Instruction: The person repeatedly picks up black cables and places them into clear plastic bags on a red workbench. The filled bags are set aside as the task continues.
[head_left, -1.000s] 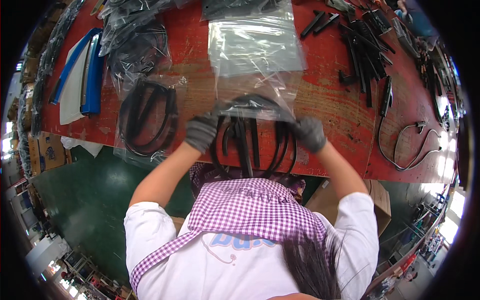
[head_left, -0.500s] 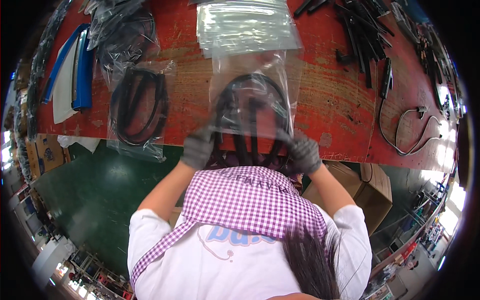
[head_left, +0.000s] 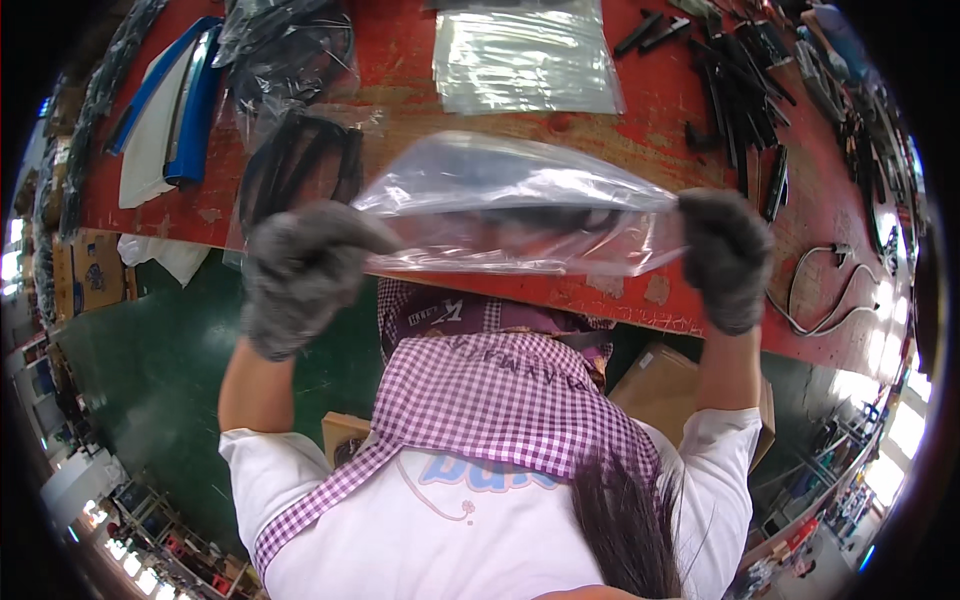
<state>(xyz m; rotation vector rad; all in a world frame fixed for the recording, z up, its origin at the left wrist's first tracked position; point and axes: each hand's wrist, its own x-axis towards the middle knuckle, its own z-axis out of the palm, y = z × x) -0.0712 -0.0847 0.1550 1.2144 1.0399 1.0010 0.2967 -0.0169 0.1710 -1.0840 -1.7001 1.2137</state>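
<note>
My left hand [head_left: 305,270] and my right hand [head_left: 728,258], both in grey gloves, grip opposite sides of a clear plastic bag [head_left: 500,262]. They stretch it wide just above the table's near edge. Through the plastic shows a dark curved length, likely the black rubber-looking strip, partly lost in glare. Just beyond my left hand lies another clear bag with a coiled black strip [head_left: 300,165] in it; my glove hides its near part.
A stack of flat clear bags [head_left: 525,60] lies on the red table [head_left: 400,105]. Loose black strips [head_left: 735,100] and a thin cable [head_left: 800,325] are at right. More bagged black coils [head_left: 290,55] and a blue-and-white folded piece [head_left: 190,110] lie at left. Below stands a cardboard box [head_left: 655,385].
Both hands have risen and spread apart, lifting the bag's edge and pulling it wide. The black loops, earlier partly sticking out toward me, now show only dimly through the plastic.
</note>
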